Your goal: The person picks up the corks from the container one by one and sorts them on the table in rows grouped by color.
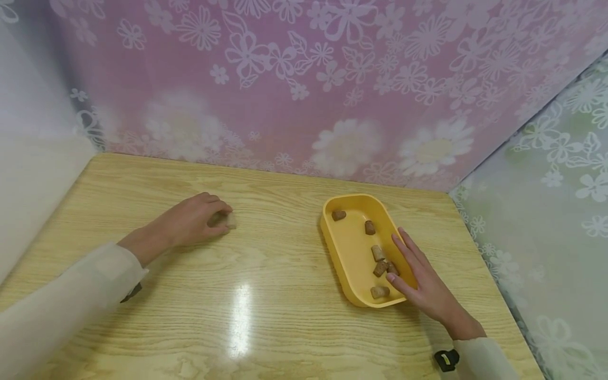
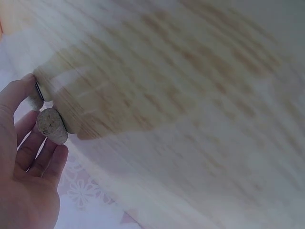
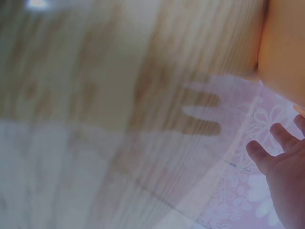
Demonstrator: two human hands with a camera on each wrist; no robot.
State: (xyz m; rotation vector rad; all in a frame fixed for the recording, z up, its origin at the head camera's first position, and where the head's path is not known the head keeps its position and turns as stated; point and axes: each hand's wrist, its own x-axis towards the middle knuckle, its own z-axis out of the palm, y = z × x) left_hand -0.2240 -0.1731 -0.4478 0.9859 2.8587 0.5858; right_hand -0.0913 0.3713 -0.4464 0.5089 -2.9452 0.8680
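Observation:
My left hand [image 1: 197, 219] is low over the left part of the wooden table, fingers and thumb curled around pale corks. In the head view a cork [image 1: 231, 220] shows at the fingertips. The left wrist view shows one cork [image 2: 51, 125] beside the fingers and another [image 2: 35, 99] by the thumb, partly hidden. On the right, a yellow plastic tray [image 1: 334, 253] holds several brown and tan corks, among them a tan cork [image 1: 380, 292] near its front end. My right hand [image 1: 427, 287] lies along the tray's right rim with straight, spread fingers, its thumb reaching over the inside.
The glossy wood-grain table [image 1: 280, 232] reflects the light and the hands. A pink flowered curtain [image 1: 266, 95] borders its back edge. Pale flowered fabric [image 1: 546, 211] hangs on the right, and a white surface [image 1: 33, 158] stands on the left.

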